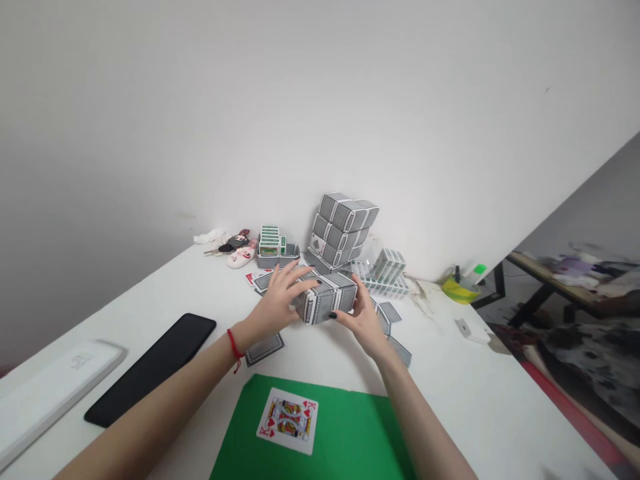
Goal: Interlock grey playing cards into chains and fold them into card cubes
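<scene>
Between my two hands is a block made of folded playing cards (325, 301), with grey patterned backs outward. My left hand (277, 300) grips its left side, fingers across the top edge. My right hand (367, 323) closes on its right side, with the thumb on the front face. Just behind stands a leaning stack of similar card blocks (343, 230), a spade card showing on its lower left. A king of hearts (289, 420) lies face up on a green sheet (350, 427) in front. Loose grey-backed cards (265, 349) lie on both sides of the hands.
A black phone-like slab (153, 367) and a long white case (60, 373) lie at the left. Behind are small green-and-white boxes (270, 240), a mask-like trinket (243, 257) and a clear striped tray (395, 287). A yellow container (460, 291) stands near the right edge.
</scene>
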A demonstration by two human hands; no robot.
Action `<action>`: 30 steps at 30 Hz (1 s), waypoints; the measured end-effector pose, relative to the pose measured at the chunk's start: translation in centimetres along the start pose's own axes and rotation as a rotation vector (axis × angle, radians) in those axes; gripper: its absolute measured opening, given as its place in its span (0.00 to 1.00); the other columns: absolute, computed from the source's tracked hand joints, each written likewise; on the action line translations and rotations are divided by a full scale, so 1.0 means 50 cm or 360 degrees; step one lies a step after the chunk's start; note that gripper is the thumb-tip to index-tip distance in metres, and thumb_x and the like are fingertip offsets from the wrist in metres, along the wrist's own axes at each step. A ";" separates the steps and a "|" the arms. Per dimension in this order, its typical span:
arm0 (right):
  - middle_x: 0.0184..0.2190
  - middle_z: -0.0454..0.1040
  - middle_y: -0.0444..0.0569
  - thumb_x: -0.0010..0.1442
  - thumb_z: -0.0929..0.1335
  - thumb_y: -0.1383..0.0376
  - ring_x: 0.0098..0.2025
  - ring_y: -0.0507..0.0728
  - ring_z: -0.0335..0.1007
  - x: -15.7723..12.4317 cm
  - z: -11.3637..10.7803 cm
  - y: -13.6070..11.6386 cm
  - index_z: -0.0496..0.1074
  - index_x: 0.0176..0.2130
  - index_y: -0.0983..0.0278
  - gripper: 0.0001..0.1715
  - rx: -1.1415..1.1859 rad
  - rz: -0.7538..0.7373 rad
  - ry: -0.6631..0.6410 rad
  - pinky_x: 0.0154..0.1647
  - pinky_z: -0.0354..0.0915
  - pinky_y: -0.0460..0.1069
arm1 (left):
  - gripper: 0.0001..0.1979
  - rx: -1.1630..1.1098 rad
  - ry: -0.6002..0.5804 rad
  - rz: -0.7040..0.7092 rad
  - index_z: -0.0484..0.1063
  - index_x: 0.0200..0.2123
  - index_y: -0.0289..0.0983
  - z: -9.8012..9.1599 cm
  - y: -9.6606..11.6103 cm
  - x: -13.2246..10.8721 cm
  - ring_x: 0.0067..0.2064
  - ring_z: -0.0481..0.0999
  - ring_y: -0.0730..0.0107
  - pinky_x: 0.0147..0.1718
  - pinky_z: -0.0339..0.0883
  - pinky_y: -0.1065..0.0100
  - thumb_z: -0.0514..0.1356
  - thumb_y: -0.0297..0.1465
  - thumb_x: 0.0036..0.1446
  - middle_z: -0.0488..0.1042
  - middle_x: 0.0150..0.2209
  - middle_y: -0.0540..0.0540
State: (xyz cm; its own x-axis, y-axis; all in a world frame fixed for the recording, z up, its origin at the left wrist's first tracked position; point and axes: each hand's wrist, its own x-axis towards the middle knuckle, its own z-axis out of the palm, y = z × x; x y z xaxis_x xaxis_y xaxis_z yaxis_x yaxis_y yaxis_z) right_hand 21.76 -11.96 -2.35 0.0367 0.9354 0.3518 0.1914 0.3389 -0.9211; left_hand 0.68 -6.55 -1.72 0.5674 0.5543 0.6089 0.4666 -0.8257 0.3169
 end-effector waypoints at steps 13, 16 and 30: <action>0.58 0.54 0.58 0.41 0.75 0.56 0.60 0.62 0.52 -0.015 0.048 0.000 0.50 0.56 0.61 0.49 -0.0342 -0.0277 0.0381 0.60 0.52 0.58 | 0.23 0.0193 0.0254 0.0091 0.52 0.51 0.40 0.052 -0.003 -0.024 0.65 0.37 0.48 0.56 0.45 0.38 0.53 0.21 0.53 0.48 0.59 0.36; 0.59 0.53 0.58 0.41 0.75 0.55 0.61 0.62 0.51 -0.016 0.044 0.027 0.51 0.55 0.61 0.49 -0.0383 -0.0277 0.0363 0.59 0.54 0.58 | 0.24 0.0294 0.0171 0.0084 0.58 0.50 0.42 0.053 -0.016 -0.031 0.65 0.36 0.47 0.56 0.44 0.37 0.51 0.17 0.51 0.49 0.60 0.40; 0.59 0.59 0.50 0.56 0.63 0.50 0.60 0.60 0.54 0.008 0.000 0.140 0.54 0.59 0.53 0.34 0.0220 0.0167 0.0077 0.58 0.52 0.58 | 0.41 -0.0253 -0.0482 -0.0099 0.53 0.60 0.48 0.048 -0.040 -0.048 0.64 0.30 0.37 0.57 0.36 0.38 0.62 0.49 0.45 0.35 0.66 0.42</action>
State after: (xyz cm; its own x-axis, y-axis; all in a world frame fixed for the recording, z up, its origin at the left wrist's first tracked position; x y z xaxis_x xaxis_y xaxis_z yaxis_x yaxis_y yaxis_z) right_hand 23.11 -9.23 -8.67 0.0973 0.9615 0.2571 0.0474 0.2536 -0.9661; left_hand 0.00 -6.00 -5.55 0.7280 0.5902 0.3488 0.4086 -0.7821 0.4704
